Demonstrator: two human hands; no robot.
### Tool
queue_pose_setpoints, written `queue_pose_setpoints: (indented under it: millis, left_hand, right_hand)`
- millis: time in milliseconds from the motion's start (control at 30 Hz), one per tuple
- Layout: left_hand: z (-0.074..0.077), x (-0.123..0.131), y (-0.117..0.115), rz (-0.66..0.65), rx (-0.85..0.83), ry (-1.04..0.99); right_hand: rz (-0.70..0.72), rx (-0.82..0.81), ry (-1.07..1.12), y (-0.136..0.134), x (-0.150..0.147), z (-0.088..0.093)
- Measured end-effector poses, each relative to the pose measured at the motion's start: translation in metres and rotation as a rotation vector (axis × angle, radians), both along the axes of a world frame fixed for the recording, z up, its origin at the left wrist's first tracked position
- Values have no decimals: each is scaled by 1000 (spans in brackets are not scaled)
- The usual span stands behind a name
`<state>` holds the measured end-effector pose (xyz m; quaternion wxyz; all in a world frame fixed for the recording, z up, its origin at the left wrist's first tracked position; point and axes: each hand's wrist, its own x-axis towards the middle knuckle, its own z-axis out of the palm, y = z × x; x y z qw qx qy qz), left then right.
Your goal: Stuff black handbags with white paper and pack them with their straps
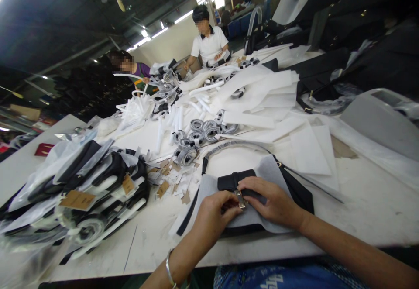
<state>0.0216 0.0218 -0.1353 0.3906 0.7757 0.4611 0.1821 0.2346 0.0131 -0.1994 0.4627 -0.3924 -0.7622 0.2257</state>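
Observation:
A black handbag (296,190) lies on the white table in front of me, partly wrapped in grey-white protective fabric (209,186). A black flap with a small metal clasp (241,199) sits across its middle. My left hand (212,219), with a silver bangle on the wrist, pinches at the clasp with curled fingers. My right hand (273,201) rests on the flap right beside the clasp, fingers pressed down on it. The bag's wrapped handle (235,145) arcs behind.
A heap of black bags in plastic with brown tags (78,184) fills the left. Wrapped strap coils (196,134) and white paper sheets (307,149) lie beyond. Two other people (209,40) sit at the far end. A grey machine (379,118) stands at right.

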Motion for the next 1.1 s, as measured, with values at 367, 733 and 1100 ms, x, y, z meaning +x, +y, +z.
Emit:
queue_pose_setpoints:
  millis: [367, 733, 1100]
  left_hand:
    - [-4, 6, 1, 76, 52, 140]
    - [-1, 1, 7, 126, -17, -18]
    - [9, 6, 20, 50, 113, -23]
  right_hand:
    - [-89, 34, -156, -1, -1, 10]
    - [-50, 12, -124, 4, 3, -6]
    - [-27, -6, -106, 5, 5, -4]
